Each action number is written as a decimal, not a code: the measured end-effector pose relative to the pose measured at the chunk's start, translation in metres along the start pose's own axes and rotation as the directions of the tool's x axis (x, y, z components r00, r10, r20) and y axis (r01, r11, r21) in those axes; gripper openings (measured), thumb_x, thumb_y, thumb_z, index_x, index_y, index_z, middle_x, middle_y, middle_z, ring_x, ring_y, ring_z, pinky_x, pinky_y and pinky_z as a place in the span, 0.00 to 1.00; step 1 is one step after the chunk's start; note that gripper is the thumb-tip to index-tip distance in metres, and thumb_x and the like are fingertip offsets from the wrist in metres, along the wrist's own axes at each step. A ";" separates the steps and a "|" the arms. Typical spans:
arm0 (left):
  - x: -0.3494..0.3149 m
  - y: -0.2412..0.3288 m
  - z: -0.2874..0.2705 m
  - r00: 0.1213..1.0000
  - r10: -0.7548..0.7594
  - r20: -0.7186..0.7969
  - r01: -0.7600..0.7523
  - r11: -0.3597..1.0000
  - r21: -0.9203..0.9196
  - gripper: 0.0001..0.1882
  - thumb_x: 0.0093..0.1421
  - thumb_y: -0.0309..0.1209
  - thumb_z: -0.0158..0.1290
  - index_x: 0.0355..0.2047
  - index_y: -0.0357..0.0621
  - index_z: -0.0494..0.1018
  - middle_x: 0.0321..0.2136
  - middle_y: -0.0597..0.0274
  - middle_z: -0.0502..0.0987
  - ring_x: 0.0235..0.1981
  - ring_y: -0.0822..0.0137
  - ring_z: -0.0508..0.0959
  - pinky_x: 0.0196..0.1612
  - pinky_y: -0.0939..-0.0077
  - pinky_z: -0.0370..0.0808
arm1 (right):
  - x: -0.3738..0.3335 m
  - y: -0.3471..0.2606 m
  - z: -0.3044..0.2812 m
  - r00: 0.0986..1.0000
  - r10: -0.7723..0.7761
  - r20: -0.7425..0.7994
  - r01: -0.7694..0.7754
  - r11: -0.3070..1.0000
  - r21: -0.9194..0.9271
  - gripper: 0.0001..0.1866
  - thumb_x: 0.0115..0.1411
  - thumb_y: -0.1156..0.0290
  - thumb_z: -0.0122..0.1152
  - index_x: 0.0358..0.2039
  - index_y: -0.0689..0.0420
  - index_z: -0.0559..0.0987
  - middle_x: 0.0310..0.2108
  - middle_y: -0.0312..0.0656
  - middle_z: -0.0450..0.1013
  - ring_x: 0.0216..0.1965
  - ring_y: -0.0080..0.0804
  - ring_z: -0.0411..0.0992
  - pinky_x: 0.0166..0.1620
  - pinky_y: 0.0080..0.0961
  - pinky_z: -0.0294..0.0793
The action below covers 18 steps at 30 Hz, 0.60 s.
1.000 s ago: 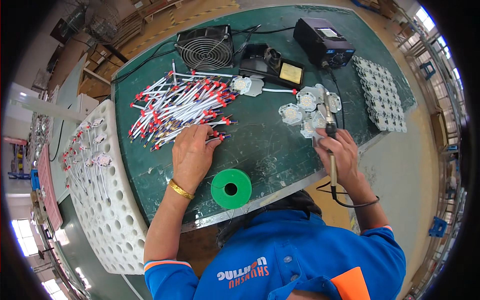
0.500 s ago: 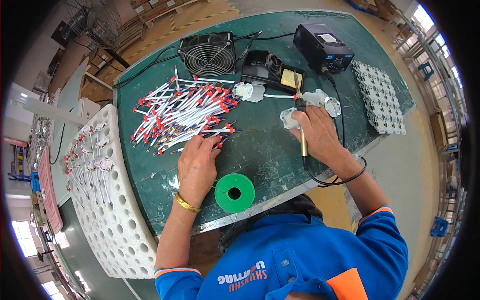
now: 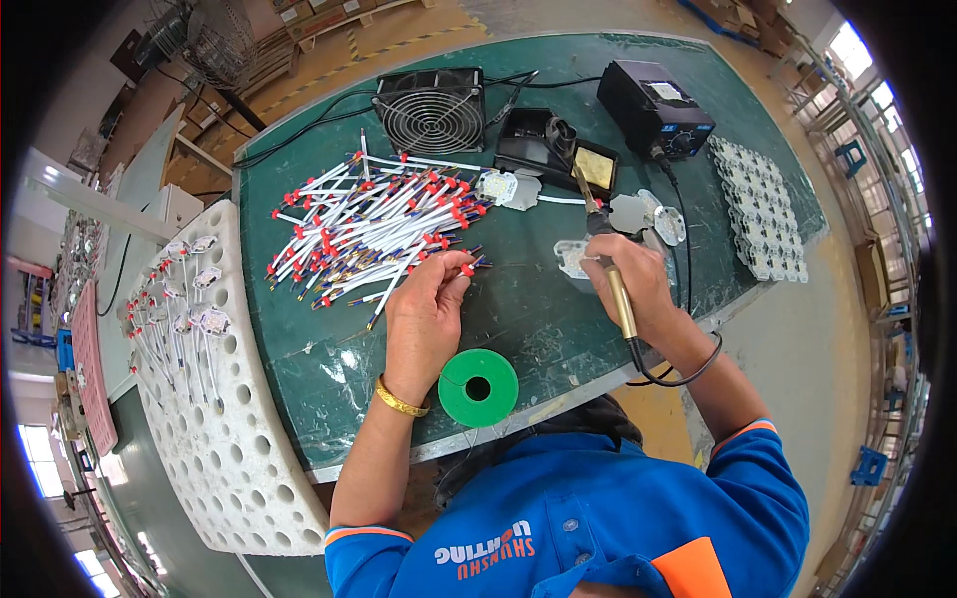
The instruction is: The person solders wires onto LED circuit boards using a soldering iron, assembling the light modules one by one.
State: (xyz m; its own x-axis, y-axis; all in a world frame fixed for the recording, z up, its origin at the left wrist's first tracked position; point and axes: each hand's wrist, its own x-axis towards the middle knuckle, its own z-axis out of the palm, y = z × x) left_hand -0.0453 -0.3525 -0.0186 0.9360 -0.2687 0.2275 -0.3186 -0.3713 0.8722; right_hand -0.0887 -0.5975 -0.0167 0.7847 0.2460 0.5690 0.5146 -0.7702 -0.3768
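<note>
My left hand [image 3: 427, 317] is at the near right edge of a heap of short white wires [image 3: 364, 224] with red collars. Its thumb and fingers pinch one white wire by its red-collared end [image 3: 468, 269]. In my right hand [image 3: 638, 284] is a soldering iron [image 3: 621, 302], gripped by its gold-coloured handle, its tip slanting away towards the iron stand [image 3: 531, 140] and its yellow sponge [image 3: 595, 167]. A small white circuit board [image 3: 571, 259] lies beside my right fingertips. Just right of my left wrist stands a green solder spool [image 3: 478, 387].
Farther back are a square black fan [image 3: 431, 112] and a black soldering station [image 3: 658, 110], its cable running to the iron. Boards are laid out in rows [image 3: 760, 209] at the right. More boards [image 3: 510, 189] lie mid-table. A white foam tray [image 3: 224, 399] with holes stands left.
My right hand has swung the iron's tip leftward to the stand, uncovering the small board. My left hand has moved slightly right, with a red-collared wire end now at its fingertips.
</note>
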 end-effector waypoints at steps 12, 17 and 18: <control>-0.004 -0.011 -0.010 0.995 -0.087 0.041 0.094 0.971 -0.218 0.12 0.59 0.24 0.52 0.44 0.41 0.73 0.26 0.72 0.73 0.25 0.81 0.67 0.30 0.87 0.67 | 0.014 -0.006 0.014 0.991 -0.119 -0.061 0.117 0.992 -0.038 0.19 0.44 0.83 0.61 0.36 0.55 0.67 0.26 0.43 0.69 0.23 0.41 0.67 0.25 0.32 0.64; -0.005 -0.006 -0.017 0.983 -0.151 0.102 0.174 0.946 -0.273 0.11 0.58 0.27 0.55 0.42 0.40 0.73 0.26 0.74 0.72 0.26 0.82 0.67 0.31 0.89 0.66 | 0.027 -0.025 0.019 0.979 -0.077 -0.187 0.089 0.994 0.058 0.18 0.44 0.85 0.61 0.35 0.57 0.67 0.26 0.42 0.70 0.23 0.40 0.68 0.26 0.31 0.66; -0.005 -0.005 -0.017 0.976 -0.170 0.134 0.202 0.936 -0.288 0.11 0.57 0.27 0.56 0.41 0.39 0.73 0.26 0.75 0.71 0.26 0.82 0.67 0.31 0.89 0.66 | 0.028 -0.031 0.022 0.976 -0.005 -0.220 0.046 0.982 0.181 0.18 0.45 0.85 0.60 0.35 0.57 0.67 0.26 0.42 0.70 0.24 0.40 0.69 0.26 0.30 0.67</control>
State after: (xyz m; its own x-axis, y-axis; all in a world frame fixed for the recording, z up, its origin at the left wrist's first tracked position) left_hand -0.0461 -0.3340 -0.0167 0.9479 -0.3182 0.0160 -0.0658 -0.1463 0.9870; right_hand -0.0748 -0.5540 -0.0057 0.6872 0.1145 0.7174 0.6038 -0.6392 -0.4764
